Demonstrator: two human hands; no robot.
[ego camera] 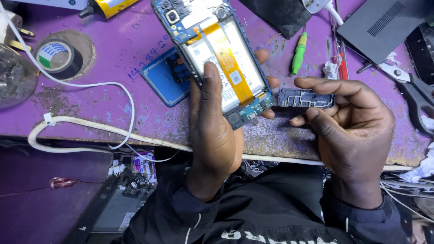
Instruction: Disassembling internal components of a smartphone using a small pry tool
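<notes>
Orange ribbon cable is running down the exposed interior of an opened smartphone that the left hand is gripping firmly, thumb pressing along the phone's left edge and fingertips curling around the right edge. The phone is being held tilted above a purple workbench, its camera end pointing away from the person and its lower circuit board end sitting nearest the palm. Just beside that lower end, the right hand is pinching a small dark grey rectangular cover piece between thumb and index finger, the grip narrow and closed on the part; the piece is lying level and close to the phone's bottom corner, though whether the two are touching cannot be told.

Behind the phone, a blue rectangular tray is lying flat on the bench. A green-handled screwdriver and a red-handled one are resting to the right, near a dark flat panel and a pair of black scissors. A roll of black tape is sitting at the far left, and a white cable is looping along the bench's worn front edge. The person is wearing a black jacket.
</notes>
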